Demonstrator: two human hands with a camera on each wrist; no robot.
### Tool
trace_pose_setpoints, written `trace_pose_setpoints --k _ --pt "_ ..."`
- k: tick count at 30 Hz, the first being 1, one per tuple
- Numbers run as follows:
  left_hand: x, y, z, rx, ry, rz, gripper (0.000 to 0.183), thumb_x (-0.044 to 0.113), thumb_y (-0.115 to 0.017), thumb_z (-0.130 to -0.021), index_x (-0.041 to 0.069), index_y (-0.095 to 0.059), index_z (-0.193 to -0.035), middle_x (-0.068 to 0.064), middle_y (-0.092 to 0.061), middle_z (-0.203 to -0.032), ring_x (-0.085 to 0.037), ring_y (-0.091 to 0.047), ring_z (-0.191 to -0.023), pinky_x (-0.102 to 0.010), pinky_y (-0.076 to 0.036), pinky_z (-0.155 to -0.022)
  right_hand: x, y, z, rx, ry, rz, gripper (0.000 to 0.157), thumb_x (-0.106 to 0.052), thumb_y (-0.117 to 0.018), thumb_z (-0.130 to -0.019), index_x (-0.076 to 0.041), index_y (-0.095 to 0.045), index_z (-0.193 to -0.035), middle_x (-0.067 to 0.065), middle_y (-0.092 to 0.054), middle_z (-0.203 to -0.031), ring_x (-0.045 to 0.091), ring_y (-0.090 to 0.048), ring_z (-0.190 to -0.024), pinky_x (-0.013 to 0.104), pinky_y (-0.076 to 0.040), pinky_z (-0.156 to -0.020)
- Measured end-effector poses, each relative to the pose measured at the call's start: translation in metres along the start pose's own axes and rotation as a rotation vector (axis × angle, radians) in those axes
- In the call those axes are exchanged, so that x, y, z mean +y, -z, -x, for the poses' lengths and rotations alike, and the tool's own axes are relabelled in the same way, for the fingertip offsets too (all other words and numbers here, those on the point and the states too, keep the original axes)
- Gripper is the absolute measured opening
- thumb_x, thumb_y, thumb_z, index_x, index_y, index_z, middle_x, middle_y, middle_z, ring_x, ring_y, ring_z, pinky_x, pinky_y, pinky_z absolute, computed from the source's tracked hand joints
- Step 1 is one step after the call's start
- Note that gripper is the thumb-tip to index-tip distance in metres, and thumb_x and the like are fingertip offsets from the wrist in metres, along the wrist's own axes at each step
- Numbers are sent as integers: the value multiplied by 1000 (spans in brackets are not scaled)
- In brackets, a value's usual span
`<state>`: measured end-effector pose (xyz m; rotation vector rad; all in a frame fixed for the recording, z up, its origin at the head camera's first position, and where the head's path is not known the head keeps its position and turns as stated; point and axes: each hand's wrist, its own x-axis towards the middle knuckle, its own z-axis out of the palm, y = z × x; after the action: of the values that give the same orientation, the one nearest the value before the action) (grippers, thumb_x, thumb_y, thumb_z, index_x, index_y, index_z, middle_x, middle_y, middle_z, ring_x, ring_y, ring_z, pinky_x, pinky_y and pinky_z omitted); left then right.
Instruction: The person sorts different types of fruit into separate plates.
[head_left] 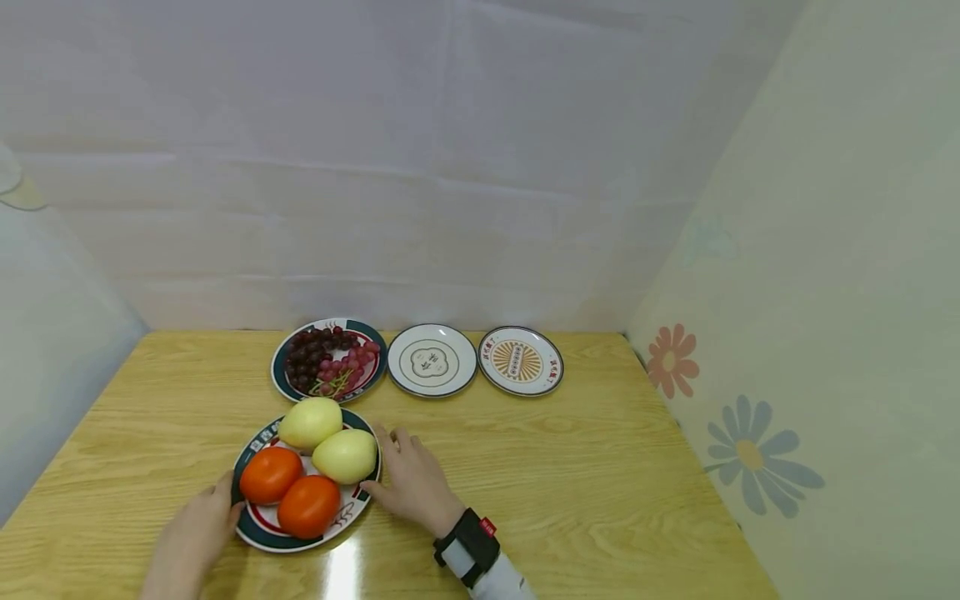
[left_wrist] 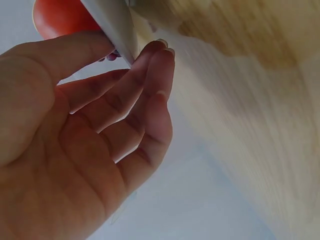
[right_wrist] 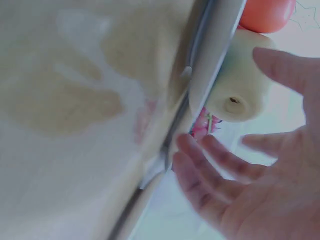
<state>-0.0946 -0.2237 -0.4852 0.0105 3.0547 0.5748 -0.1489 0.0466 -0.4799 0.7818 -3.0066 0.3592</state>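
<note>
A dark-rimmed plate (head_left: pixel 273 543) at the front left of the table carries two pale yellow pear-shaped fruits (head_left: pixel 346 457) and two round orange-red fruits (head_left: pixel 309 507). At its left edge my left hand (head_left: pixel 197 529) grips the rim. The left wrist view shows the thumb (left_wrist: pixel 82 47) over that edge and the fingers curled below it. My right hand (head_left: pixel 417 485) is at the opposite edge with its fingers spread. In the right wrist view, the right fingertips are close to the rim (right_wrist: pixel 212 65), and the thumb overlaps a yellow fruit.
Behind the fruit plate stands another dark-rimmed plate (head_left: pixel 279 377) with dark and red grapes (head_left: pixel 330 360). To its right are a white plate (head_left: pixel 405 367) with a central emblem and one with an orange sunburst (head_left: pixel 517 361). Pale walls border the wooden table (head_left: pixel 570 492).
</note>
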Motion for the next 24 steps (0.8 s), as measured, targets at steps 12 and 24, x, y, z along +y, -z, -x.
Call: trace_pose_setpoints --k 12,24 --pt "2 1 -4 -81 64 -26 46 7 -58 -87 -19 -44 -122 -38 -55 -110 -51 -56 -92 -59 -48 -69 -6 -8 -25 105 246 92 79 -52 -72 -73 -17 -39 -135 1 -53 -118 13 -56 -99 26 -53 -83" --pt "0 -3 2 7 17 -18 41 4 -61 -84 -17 -48 -116 -36 -60 -97 -47 -60 -82 -57 -49 -64 74 23 -77 369 -40 -41 77 -42 -78 -67 -8 -46 -128 10 -54 -117 20 -57 -99 35 -56 -77"
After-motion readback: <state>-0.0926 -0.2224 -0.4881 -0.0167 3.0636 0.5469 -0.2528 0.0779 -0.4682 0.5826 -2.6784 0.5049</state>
